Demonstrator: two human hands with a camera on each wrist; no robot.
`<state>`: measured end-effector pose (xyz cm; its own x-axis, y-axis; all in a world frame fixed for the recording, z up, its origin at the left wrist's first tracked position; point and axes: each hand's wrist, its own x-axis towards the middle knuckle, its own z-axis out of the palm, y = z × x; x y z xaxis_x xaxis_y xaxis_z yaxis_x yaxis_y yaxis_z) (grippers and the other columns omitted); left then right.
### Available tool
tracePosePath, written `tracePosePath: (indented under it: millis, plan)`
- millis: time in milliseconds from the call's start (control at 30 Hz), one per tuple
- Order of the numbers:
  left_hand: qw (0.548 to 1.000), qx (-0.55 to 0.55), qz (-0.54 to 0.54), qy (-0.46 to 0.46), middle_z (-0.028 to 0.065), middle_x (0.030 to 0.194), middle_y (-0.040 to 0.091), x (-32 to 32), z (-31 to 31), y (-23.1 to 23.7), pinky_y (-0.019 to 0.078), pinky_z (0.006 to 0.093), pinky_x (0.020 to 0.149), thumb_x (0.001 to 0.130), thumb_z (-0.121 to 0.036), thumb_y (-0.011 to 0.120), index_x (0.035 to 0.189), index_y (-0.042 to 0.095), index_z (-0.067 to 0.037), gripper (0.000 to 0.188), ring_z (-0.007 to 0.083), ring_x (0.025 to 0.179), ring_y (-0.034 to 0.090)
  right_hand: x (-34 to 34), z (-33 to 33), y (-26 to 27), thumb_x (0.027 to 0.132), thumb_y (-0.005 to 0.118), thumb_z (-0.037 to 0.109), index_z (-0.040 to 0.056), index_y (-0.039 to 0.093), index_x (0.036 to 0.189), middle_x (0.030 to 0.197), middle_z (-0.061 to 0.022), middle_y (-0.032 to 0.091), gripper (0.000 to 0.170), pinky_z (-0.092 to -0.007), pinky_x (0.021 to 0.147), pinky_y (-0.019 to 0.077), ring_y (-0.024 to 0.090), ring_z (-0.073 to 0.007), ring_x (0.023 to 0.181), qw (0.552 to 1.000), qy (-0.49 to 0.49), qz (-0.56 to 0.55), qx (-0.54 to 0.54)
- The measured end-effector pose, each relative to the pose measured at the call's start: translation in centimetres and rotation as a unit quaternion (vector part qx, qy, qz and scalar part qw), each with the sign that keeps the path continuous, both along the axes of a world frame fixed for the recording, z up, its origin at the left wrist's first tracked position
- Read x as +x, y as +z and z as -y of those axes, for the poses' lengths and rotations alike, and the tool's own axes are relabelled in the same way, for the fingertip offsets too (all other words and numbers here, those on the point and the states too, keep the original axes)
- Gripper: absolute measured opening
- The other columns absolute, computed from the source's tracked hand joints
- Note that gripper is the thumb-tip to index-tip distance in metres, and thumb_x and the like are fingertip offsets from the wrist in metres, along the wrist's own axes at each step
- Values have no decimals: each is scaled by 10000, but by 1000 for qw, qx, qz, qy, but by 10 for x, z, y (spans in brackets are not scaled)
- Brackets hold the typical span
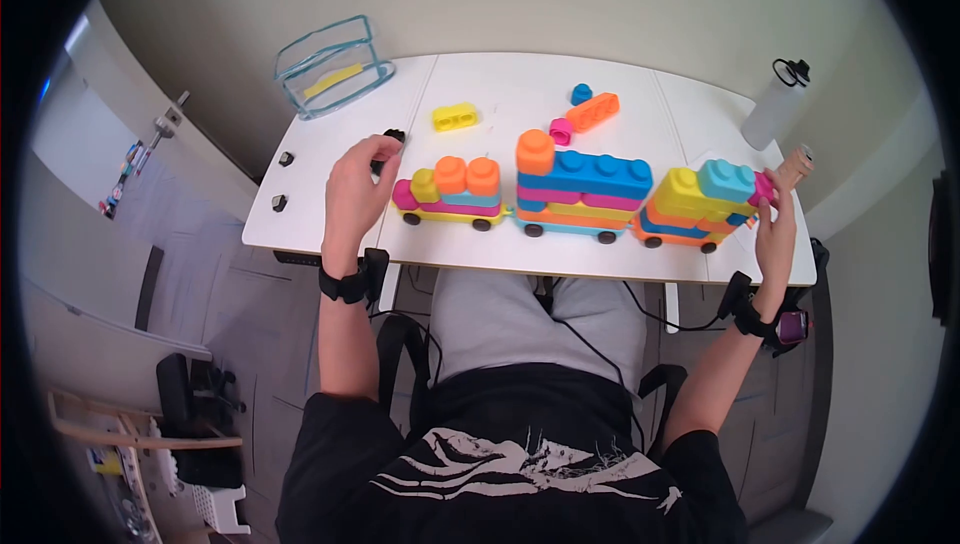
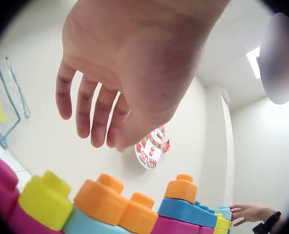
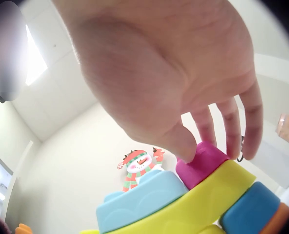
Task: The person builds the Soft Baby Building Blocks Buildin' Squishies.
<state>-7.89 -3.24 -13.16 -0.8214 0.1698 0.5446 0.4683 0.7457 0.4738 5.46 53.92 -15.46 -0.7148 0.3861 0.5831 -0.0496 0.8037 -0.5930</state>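
Note:
Three toy block wagons stand in a row along the table's front: a low left wagon [image 1: 455, 214], a tall middle wagon [image 1: 580, 211] and a right wagon [image 1: 675, 219]. My right hand [image 1: 777, 229] is at the far end of the right wagon, pinching a pink block [image 3: 199, 165] between thumb and fingers. That block sits on a yellow layer [image 3: 227, 183], beside a light blue block [image 3: 142, 200]. Off the left wagon's left end, my left hand [image 1: 358, 189] hovers with loosely bent fingers [image 2: 100, 119] and holds nothing. A small black object [image 1: 393, 136] shows behind it.
Farther back lie a yellow block [image 1: 455, 117], an orange block [image 1: 595, 112], a small blue block [image 1: 582, 94] and a pink block [image 1: 560, 131]. A clear bag [image 1: 335, 64] is back left; a white bottle [image 1: 775, 109] and a can [image 1: 797, 166] stand right.

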Motion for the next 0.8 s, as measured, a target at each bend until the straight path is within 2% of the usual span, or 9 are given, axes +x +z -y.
tracePosePath:
  millis: [133, 267, 400, 500, 633, 667, 700, 767, 800]
  plan:
    - [991, 29, -33, 127, 120, 988, 786, -14, 34, -14, 560, 339, 740, 997, -89, 668, 1093, 732, -37, 126, 224, 886, 753, -2, -17, -9, 1067, 565, -2, 84, 590, 1464, 1412, -152, 667, 407, -390, 1044, 531, 674, -292, 1228, 1000, -14, -14, 25]
    - [981, 55, -89, 164, 140, 985, 765, -22, 58, -21, 577, 344, 715, 983, -55, 658, 1062, 727, -9, 115, 225, 889, 746, -6, -39, -19, 1078, 580, 28, 98, 588, 1497, 1437, -139, 657, 425, -385, 1058, 522, 659, -259, 1236, 998, 12, -41, 53]
    - [962, 125, -149, 190, 102, 992, 731, -14, 71, -15, 551, 402, 776, 923, -35, 662, 1020, 718, -60, 114, 257, 876, 727, -6, -55, -28, 1114, 551, 107, 124, 543, 1545, 1456, -155, 635, 431, -394, 1066, 518, 642, -273, 1263, 1000, 13, 13, -10]
    - [965, 117, -141, 188, 105, 994, 740, -14, 71, -16, 553, 404, 780, 922, -46, 667, 1025, 719, -63, 117, 257, 875, 733, -10, -51, -27, 1108, 555, 97, 131, 522, 1562, 1491, -156, 607, 456, -396, 1074, 517, 638, -272, 1275, 1000, 8, 8, 24]
    - [980, 91, -12, 174, 108, 1001, 758, -12, 59, -18, 570, 391, 808, 938, -112, 699, 1046, 723, -80, 115, 254, 888, 751, -11, -48, -25, 1090, 572, 73, 122, 510, 1568, 1518, -160, 585, 484, -399, 1099, 506, 621, -283, 1311, 999, 25, 5, 45]
    - [984, 60, 21, 168, 120, 1063, 770, -18, 61, -27, 580, 369, 808, 943, -170, 748, 1146, 710, -49, 240, 251, 905, 750, -10, -47, -23, 1090, 572, 73, 122, 510, 1568, 1518, -160, 585, 484, -399, 1099, 506, 621, -283, 1311, 999, 24, 4, 46]
    - [984, 61, 20, 164, 120, 1063, 770, -27, 62, -37, 580, 369, 808, 943, -170, 748, 1146, 710, -49, 240, 251, 905, 750, -9, -45, -23, 1086, 580, 75, 116, 506, 1570, 1529, -155, 578, 491, -402, 1106, 504, 613, -283, 1326, 999, 26, 8, 40]
    - [976, -48, 91, 194, 128, 1164, 755, -50, 61, -59, 588, 406, 849, 916, -261, 800, 1258, 668, -73, 412, 270, 981, 744, -4, -39, -19, 1082, 588, 76, 111, 502, 1571, 1540, -150, 571, 498, -405, 1112, 502, 606, -284, 1340, 999, 21, 10, 36]
    - [970, -98, 112, 194, 157, 1254, 731, -65, 62, -68, 590, 449, 902, 902, -382, 811, 1351, 610, -75, 580, 314, 1089, 731, -4, -36, -18, 1082, 593, 83, 108, 499, 1572, 1550, -143, 565, 500, -406, 1120, 499, 598, -280, 1353, 999, 13, 3, 45]
